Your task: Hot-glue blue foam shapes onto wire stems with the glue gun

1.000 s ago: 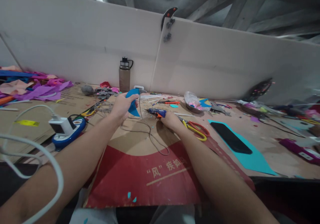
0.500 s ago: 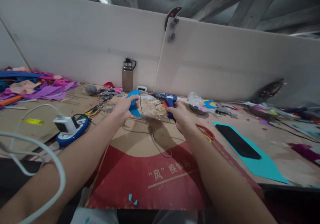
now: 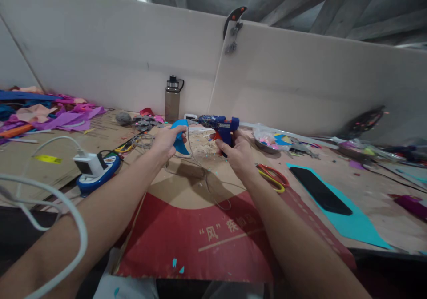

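Note:
Pinched in my left hand (image 3: 168, 142) is a curved piece of blue sheet material (image 3: 181, 145), held above the cardboard. My right hand (image 3: 237, 149) is wrapped round the handle of a blue hot glue gun (image 3: 224, 125). The gun's nozzle points left, close to the blue sheet's upper edge; whether they touch I cannot tell. A thin grey cord (image 3: 206, 181) loops over the cardboard below both hands. Red and yellow handled scissors (image 3: 275, 178) lie beside my right wrist, partly hidden by it.
A red and tan cardboard sheet (image 3: 167, 237) lies in front of me. A bottle (image 3: 172, 101) stands by the partition. At left are a power strip (image 3: 100, 172), a white cable (image 3: 78, 219) and fabric scraps (image 3: 71, 119). A black phone (image 3: 318, 189) rests on a turquoise sheet (image 3: 360, 230) at right.
My right hand has brought the glue gun left and levelled it, its nozzle now nearer the blue piece. More of the scissors shows. My left hand has barely moved.

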A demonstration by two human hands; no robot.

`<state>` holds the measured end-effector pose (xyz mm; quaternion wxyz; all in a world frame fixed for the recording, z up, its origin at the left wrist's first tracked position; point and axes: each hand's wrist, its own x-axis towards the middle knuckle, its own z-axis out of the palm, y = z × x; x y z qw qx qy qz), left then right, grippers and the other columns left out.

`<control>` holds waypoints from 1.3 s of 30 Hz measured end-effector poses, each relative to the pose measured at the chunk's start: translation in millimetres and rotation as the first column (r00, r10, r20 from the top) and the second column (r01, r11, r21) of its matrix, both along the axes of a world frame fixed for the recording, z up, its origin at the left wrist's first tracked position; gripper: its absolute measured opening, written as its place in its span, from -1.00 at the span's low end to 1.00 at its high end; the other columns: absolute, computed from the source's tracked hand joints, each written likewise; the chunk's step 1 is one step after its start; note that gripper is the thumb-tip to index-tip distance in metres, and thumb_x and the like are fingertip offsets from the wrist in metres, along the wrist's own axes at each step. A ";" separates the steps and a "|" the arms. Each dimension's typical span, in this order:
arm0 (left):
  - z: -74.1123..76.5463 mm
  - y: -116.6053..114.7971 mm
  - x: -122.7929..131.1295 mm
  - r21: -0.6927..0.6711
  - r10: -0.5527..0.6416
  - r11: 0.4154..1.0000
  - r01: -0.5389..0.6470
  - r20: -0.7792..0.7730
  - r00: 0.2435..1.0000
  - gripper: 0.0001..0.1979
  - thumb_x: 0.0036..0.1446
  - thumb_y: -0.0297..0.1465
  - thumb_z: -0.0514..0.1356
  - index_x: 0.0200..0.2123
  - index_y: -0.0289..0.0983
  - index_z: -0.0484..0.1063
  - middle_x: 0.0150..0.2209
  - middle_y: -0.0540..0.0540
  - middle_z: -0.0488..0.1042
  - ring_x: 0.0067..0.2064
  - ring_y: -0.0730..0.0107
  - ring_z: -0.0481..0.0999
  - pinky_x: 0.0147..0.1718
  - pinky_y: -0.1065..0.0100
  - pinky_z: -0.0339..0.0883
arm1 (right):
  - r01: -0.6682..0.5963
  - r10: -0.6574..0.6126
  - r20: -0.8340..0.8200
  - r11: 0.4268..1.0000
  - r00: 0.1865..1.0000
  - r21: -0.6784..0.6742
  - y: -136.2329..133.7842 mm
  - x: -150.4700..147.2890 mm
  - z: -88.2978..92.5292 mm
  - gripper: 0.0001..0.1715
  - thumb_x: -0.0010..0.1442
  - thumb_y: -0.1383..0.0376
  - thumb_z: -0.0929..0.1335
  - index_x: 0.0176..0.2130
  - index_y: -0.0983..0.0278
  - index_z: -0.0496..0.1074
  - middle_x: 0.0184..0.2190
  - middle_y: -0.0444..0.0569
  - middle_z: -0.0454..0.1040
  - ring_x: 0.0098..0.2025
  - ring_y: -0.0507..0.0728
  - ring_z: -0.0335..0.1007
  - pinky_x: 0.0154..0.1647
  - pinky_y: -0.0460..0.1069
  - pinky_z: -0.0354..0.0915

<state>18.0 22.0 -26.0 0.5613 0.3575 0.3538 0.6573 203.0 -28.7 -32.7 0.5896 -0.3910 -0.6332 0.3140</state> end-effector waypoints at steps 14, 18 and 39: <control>-0.7 -3.2 1.4 0.034 0.018 0.999 -0.015 -0.077 0.997 -0.84 -0.27 -0.55 0.30 -0.58 -0.34 0.34 -0.62 0.03 0.35 -0.64 0.59 0.29 -0.63 0.47 0.22 | 0.174 -0.233 0.308 0.963 0.922 0.207 3.9 2.6 -8.0 -0.61 0.10 0.26 0.34 -0.04 0.24 0.33 -0.18 0.03 0.48 -0.19 0.17 0.39 -0.09 0.10 0.27; -0.3 -5.1 1.3 0.066 0.035 0.998 -0.025 -0.154 0.988 -0.87 -0.24 -0.52 0.28 -0.59 -0.33 0.35 -0.66 0.03 0.33 -0.64 0.55 0.29 -0.63 0.46 0.22 | 0.178 -0.252 0.343 0.956 0.905 0.232 2.0 2.9 -8.5 -0.64 0.11 0.26 0.33 -0.06 0.25 0.33 -0.19 0.05 0.49 -0.15 0.20 0.40 -0.08 0.12 0.26; -0.3 -6.6 2.0 0.093 0.040 0.995 -0.024 -0.176 0.984 -0.86 -0.23 -0.50 0.29 -0.57 -0.31 0.34 -0.64 0.04 0.32 -0.63 0.54 0.29 -0.61 0.44 0.23 | 0.234 -0.344 0.441 0.930 0.829 0.285 -1.6 2.9 -5.7 -0.63 0.11 0.23 0.33 -0.06 0.26 0.35 -0.25 0.07 0.48 -0.25 0.21 0.39 -0.17 0.11 0.26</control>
